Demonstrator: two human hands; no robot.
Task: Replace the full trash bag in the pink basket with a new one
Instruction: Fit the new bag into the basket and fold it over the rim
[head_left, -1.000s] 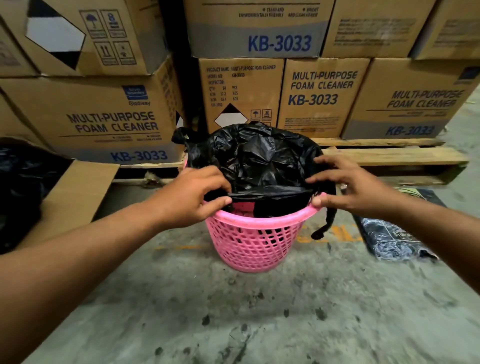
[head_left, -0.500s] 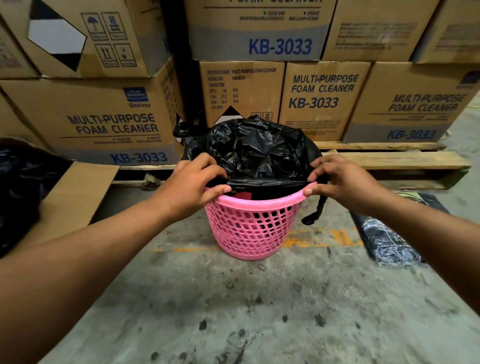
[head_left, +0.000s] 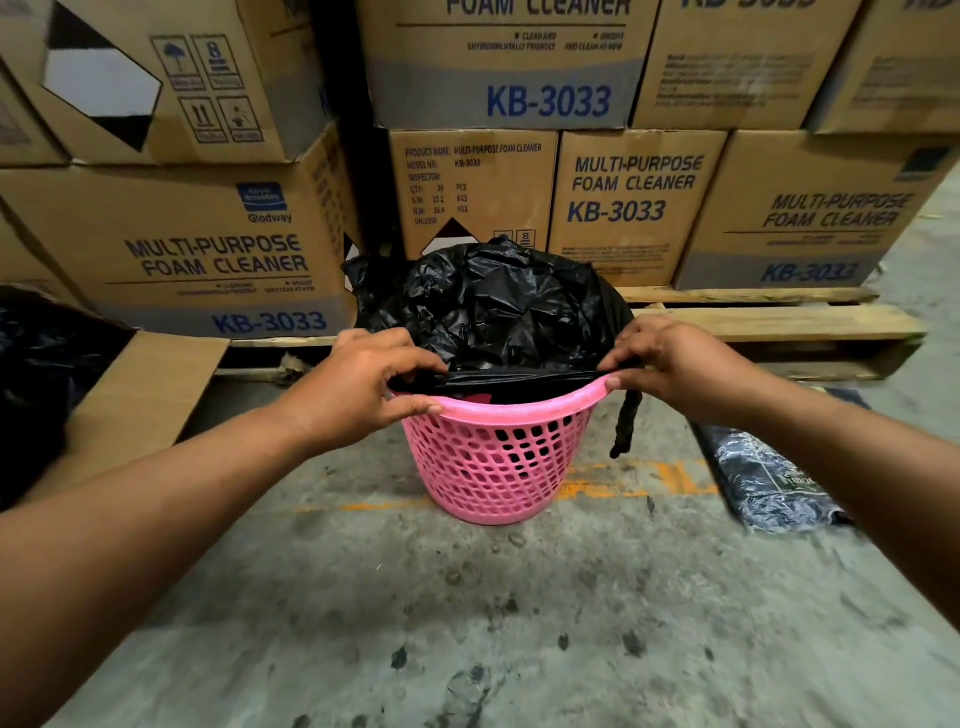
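A pink lattice basket (head_left: 488, 467) stands on the concrete floor with a black trash bag (head_left: 493, 306) in it; the bag billows up behind the rim. My left hand (head_left: 358, 395) pinches the bag's near edge at the left of the rim. My right hand (head_left: 670, 358) pinches the same edge at the right, thumb on the pink rim. The edge is stretched taut between them just above the front rim. A twisted black strip (head_left: 626, 426) hangs down outside the basket on the right.
Stacked cardboard boxes (head_left: 634, 208) on a wooden pallet (head_left: 779, 322) stand right behind the basket. An open carton (head_left: 135, 395) with black plastic in it sits at the left. A dark packet of bags (head_left: 763, 483) lies on the floor at the right.
Both hands have drawn the bag's near edge tighter and lower toward the front rim. The view has shifted so that the basket sits a little higher in the frame.
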